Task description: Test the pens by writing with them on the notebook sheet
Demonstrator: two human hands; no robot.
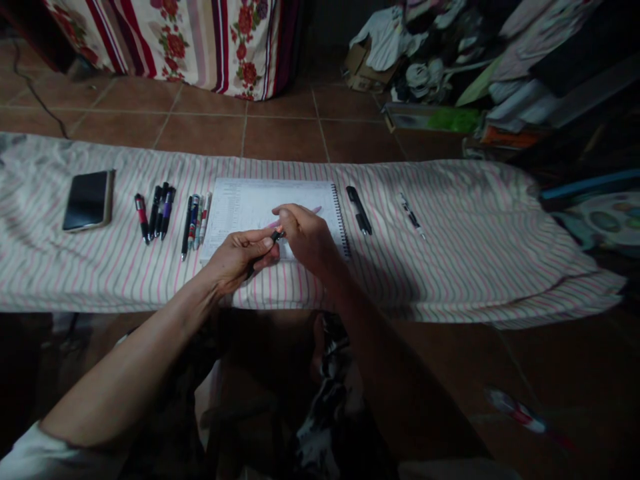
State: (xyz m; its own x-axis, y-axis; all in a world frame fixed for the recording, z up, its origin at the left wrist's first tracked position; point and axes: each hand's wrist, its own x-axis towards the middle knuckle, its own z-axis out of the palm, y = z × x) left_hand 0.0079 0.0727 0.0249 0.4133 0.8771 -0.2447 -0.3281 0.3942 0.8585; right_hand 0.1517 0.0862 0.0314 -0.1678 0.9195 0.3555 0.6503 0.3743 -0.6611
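Note:
My left hand (239, 257) is closed around the barrel of a black pen (277, 235). My right hand (306, 235) pinches the pen's upper end, fingers together. Both hands hover over the near edge of a spiral notebook (250, 200) that lies open on a striped cloth (475, 247). A pink pen (315, 211) lies on the page, mostly hidden behind my right hand.
Left of the notebook lie a dark phone (89, 200), a group of dark pens (156, 211) and a second group of coloured pens (195, 220). To its right lie a black pen (359, 209) and a white pen (411, 215). Clutter fills the far right.

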